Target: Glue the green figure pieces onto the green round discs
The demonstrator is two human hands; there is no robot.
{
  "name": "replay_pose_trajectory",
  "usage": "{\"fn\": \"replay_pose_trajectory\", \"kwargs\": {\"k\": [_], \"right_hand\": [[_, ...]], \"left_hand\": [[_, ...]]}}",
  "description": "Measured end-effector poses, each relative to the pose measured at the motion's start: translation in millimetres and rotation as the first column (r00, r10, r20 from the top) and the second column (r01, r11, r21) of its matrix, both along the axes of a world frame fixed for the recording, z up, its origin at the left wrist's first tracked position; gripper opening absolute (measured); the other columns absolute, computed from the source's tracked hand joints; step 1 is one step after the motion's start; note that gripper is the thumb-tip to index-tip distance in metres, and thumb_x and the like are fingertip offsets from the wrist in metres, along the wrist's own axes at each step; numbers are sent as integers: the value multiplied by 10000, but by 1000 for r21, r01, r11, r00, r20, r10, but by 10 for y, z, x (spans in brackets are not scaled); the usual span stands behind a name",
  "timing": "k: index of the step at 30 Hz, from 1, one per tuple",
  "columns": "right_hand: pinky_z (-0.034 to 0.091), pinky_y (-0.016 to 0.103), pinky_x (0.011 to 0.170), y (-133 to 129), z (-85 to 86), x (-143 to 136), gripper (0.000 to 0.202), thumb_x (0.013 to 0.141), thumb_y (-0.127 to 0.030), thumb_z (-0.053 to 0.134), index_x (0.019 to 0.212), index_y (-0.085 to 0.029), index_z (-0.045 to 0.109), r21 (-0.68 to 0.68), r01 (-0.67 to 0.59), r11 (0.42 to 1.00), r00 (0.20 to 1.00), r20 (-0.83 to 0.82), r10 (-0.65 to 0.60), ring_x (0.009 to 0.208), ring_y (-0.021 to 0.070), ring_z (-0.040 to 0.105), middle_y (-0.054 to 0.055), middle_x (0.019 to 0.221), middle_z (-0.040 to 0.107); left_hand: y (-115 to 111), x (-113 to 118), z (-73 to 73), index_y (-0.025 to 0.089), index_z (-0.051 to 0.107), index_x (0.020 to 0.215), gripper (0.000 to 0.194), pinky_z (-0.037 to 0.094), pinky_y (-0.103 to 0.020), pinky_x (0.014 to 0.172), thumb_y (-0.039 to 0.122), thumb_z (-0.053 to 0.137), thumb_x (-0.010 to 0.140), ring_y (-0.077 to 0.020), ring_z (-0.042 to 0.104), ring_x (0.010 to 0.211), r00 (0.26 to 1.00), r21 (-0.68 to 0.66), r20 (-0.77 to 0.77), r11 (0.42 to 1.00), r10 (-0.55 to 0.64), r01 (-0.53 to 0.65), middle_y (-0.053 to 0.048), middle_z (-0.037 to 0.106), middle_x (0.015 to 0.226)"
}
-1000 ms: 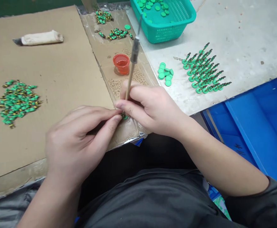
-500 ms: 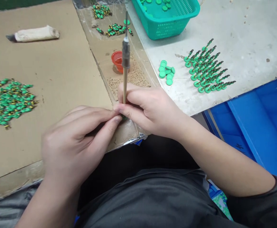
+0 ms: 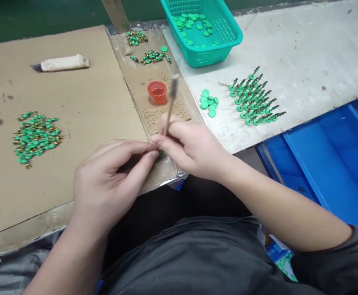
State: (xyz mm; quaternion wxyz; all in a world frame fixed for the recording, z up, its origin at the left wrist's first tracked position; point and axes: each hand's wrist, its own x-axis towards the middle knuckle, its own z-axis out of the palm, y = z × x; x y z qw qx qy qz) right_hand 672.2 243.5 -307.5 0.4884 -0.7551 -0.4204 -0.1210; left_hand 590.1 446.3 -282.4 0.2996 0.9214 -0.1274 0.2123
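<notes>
Head view shows our left hand (image 3: 109, 176), thumb and forefinger drawn together; we cannot tell whether they pinch anything. Our right hand (image 3: 191, 147) clasps the stick (image 3: 170, 107), its long axis rising steeply and leaning away from us. Between both hands' fingertips, just right of the left's, sits the green piece (image 3: 162, 153), partly hidden.

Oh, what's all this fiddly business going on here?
Someone is doing close, two-handed work. The right hand has a slim, stick-like tool in its grip. The fingertips of the left hand are at a small green piece, mostly hidden. Over to the right, green discs with dark stems stand in rows, near some loose green discs and a teal basket holding more. A heap of green-and-yellow pieces lies to the left.
</notes>
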Motion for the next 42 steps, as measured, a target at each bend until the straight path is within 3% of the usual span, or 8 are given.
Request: {"fn": "replay_pose_trajectory", "kwargs": {"k": [3, 7, 12, 16, 25, 35, 42], "right_hand": [[601, 253, 810, -28, -23, -95, 313, 1244, -300, 550, 936, -242, 548, 79, 96, 992, 993, -79, -89, 845, 123, 736, -19, 971, 705], [605, 252, 738, -49, -47, -154, 295, 1226, -316, 583, 939, -255, 552, 95, 126, 987, 985, -129, -114, 794, 137, 737, -24, 887, 699], [605, 237, 790, -55, -37, -137, 300, 1217, -260, 605, 919, -238, 585, 119, 76, 990, 997, -19, -75, 808, 115, 736, -25, 940, 740], [602, 233, 840, -67, -26, -136, 251, 1222, -225, 598, 973, -230, 624, 72, 31, 997, 999, 39, -34, 865, 115, 754, -29, 969, 757], [606, 255, 810, -46, -64, -132, 258, 1238, -310, 588, 992, -240, 619, 40, 26, 999, 992, 123, -30, 846, 129, 747, -33, 930, 741], [605, 288, 784, -31, -7, -111, 190, 1216, -328, 626, 1075, -236, 713, 0, 18, 1000, 993, 116, -18, 779, 159, 735, -10, 902, 775], [590, 263, 763, -23, 12, -121, 208, 1223, -299, 618, 1032, -239, 674, 14, -12, 1000, 994, 112, 11, 763, 131, 704, -29, 906, 748]], "left_hand": [[4, 9, 6, 287, 816, 1195, 118, 582, -346, 969, 264, 741, 1106, -172, 779, 1024, 1000, 69, 19, 998, -6, 5, 20, 843, 1096], [54, 65, -40, 275, 812, 1242, 174, 538, -420, 971, 287, 732, 1089, -223, 745, 1022, 994, 204, 70, 977, -83, 67, -19, 795, 1072], [61, 74, -71, 268, 822, 1125, 84, 525, -381, 900, 301, 750, 1099, -191, 719, 944, 997, 163, 48, 985, -59, 50, 5, 761, 1006], [41, 27, -54, 280, 830, 1147, 110, 532, -361, 903, 260, 729, 1106, -174, 724, 944, 997, 144, 45, 988, -56, 49, 18, 765, 1017], [70, 27, -75, 275, 817, 1107, 100, 537, -387, 914, 260, 719, 1115, -194, 711, 958, 997, 134, 43, 989, -62, 56, 7, 759, 1012], [74, 22, -50, 263, 778, 1087, 64, 534, -402, 923, 246, 722, 1112, -205, 688, 966, 995, 129, 47, 988, -94, 87, -2, 748, 1018], [73, 9, -46, 266, 743, 1059, 68, 531, -412, 934, 248, 712, 1117, -212, 678, 979, 995, 132, 28, 987, -93, 88, 1, 733, 1025]]}}
